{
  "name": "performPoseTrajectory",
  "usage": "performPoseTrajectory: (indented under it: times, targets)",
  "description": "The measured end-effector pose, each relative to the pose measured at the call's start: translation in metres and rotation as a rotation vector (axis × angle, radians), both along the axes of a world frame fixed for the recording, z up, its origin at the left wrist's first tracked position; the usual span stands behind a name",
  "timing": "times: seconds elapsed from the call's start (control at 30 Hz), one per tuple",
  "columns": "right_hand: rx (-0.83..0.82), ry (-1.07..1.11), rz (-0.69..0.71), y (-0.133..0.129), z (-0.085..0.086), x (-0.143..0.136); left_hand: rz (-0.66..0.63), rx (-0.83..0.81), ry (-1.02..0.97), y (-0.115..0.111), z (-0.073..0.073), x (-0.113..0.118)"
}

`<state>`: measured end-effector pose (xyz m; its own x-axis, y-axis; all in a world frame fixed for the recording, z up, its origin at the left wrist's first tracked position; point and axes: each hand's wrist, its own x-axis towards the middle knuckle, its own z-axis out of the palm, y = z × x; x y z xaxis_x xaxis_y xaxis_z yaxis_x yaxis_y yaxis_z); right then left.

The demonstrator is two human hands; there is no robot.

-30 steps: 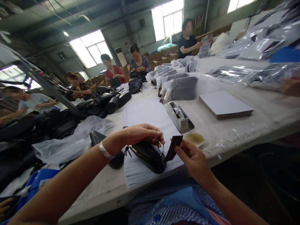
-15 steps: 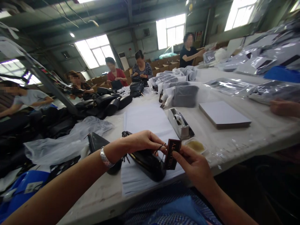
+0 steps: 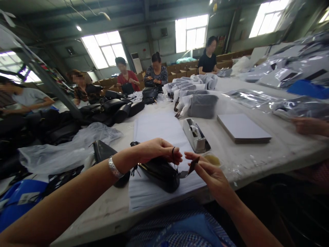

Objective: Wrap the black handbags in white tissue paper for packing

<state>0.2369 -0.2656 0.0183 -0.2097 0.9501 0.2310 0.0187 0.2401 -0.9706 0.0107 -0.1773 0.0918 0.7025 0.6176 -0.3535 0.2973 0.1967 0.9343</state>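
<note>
A black handbag (image 3: 161,176) lies on a stack of white paper sheets (image 3: 159,127) in front of me. My left hand (image 3: 164,151) is above the bag, its fingers closed on a thin black cord loop (image 3: 174,156) that hangs down to the bag's right end. To the right of it, my right hand (image 3: 208,169) pinches a small dark hang tag (image 3: 193,165), now tilted nearly edge-on. Another black bag (image 3: 102,152) stands behind my left forearm, partly hidden by it.
Beyond the paper stand a tape dispenser (image 3: 194,135) and a dish with something yellowish (image 3: 212,159). Further right lies a stack of cards (image 3: 244,127). Black bags (image 3: 113,109) and clear plastic (image 3: 74,147) crowd the left. A co-worker's hand (image 3: 311,126) shows at the right edge.
The tag has turned from face-on to nearly edge-on in my right hand. My left fingers have lifted the cord loop more upright. At the back, a co-worker's outstretched arm has lowered.
</note>
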Motion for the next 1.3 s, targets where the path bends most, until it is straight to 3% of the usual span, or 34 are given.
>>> performPoseTrajectory:
  times: [0.27, 0.73, 1.07, 1.17, 1.3]
  targets:
    - [0.171, -0.26, -0.023, 0.016, 0.021, 0.002, 0.016, -0.001, 0.029, -0.006, 0.001, 0.001]
    - [0.165, -0.384, 0.153, 0.033, 0.036, 0.0, 0.184, -0.088, -0.055, -0.011, -0.001, 0.003]
    - [0.188, -0.419, 0.294, 0.039, 0.048, -0.012, 0.03, 0.199, -0.079, -0.013, -0.005, 0.008]
    - [0.142, -0.374, 0.25, 0.039, 0.04, -0.01, 0.013, 0.394, -0.025, -0.014, -0.003, 0.012]
    - [0.009, -0.216, 0.155, 0.035, 0.018, -0.008, 0.051, 0.573, 0.049, -0.011, 0.0, 0.01]
